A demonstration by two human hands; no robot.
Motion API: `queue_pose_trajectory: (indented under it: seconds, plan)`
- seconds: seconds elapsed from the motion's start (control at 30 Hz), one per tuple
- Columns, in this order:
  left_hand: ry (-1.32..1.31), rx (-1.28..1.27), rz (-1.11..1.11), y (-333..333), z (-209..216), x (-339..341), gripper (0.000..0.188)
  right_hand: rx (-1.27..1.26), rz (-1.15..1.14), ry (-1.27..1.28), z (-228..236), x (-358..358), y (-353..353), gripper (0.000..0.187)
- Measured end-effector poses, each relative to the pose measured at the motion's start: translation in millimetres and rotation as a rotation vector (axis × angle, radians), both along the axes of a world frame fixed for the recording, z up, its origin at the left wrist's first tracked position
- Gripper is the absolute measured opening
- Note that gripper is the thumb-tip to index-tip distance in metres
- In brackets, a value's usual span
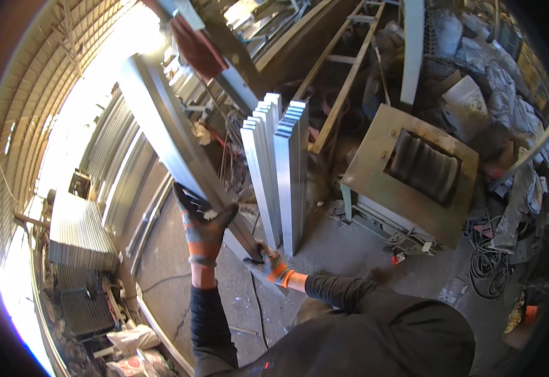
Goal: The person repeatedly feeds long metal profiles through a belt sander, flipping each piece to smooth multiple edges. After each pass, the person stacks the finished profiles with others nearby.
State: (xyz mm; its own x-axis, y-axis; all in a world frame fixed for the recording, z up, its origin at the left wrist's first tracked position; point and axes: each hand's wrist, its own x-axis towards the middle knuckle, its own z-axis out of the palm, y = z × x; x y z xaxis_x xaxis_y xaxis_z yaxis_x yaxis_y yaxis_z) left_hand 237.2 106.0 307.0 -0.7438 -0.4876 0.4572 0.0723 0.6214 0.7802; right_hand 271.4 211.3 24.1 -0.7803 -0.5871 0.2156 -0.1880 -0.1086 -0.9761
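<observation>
A long silvery metal profile (173, 141) slants from the upper left down toward the floor in front of me. My left hand (204, 229), in a grey and orange work glove, grips it about midway, thumb across the near face. Lower down, my right hand (271, 266) in a matching glove is closed around the profile near its bottom end. Just right of the profile, two bundles of rectangular metal bars stand upright on the floor: a left bundle (259, 169) and a right bundle (290, 179). The profile is tilted and apart from their tops.
A box-shaped machine (375, 144) with a dark ribbed opening stands to the right, near a coiled black cable (489, 270). At left lie stacked corrugated sheets (83, 232). A ladder-like frame (343, 75) leans behind the bundles. A thin cable (259, 308) crosses the floor.
</observation>
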Motion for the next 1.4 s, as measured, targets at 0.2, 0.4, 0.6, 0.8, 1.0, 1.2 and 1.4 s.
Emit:
queue_pose_trajectory:
  seconds: [0.2,0.4,0.6,0.8,1.0,1.2,1.4]
  plan:
    - [-0.087,0.258,0.025,-162.2,-136.5,-34.6,0.106,0.333,0.415,0.163,-93.3,-60.6,-86.6,0.09]
    - [-0.365,0.138,0.244,-316.5,-342.2,-109.8,0.117,0.586,0.131,0.061,-91.0,-196.7,-60.8,0.078]
    - [-0.452,0.024,0.247,-386.6,-489.1,-188.4,0.116,0.818,-0.097,0.04,-63.3,-259.0,-19.1,0.078]
    - [-0.465,0.075,0.197,-405.7,-561.3,-269.7,0.11,0.858,-0.318,0.313,-46.8,-306.8,-41.5,0.066]
    - [-0.427,0.025,0.202,-406.7,-588.0,-293.5,0.112,0.781,-0.355,0.568,-50.5,-416.0,-113.9,0.071]
    - [-0.573,0.073,0.214,-397.0,-595.1,-278.2,0.125,1.179,-0.34,0.73,-52.4,-465.2,-156.9,0.079]
    - [-0.621,0.016,0.264,-390.1,-588.0,-282.1,0.148,1.241,-0.375,0.793,-67.7,-465.2,-165.4,0.076]
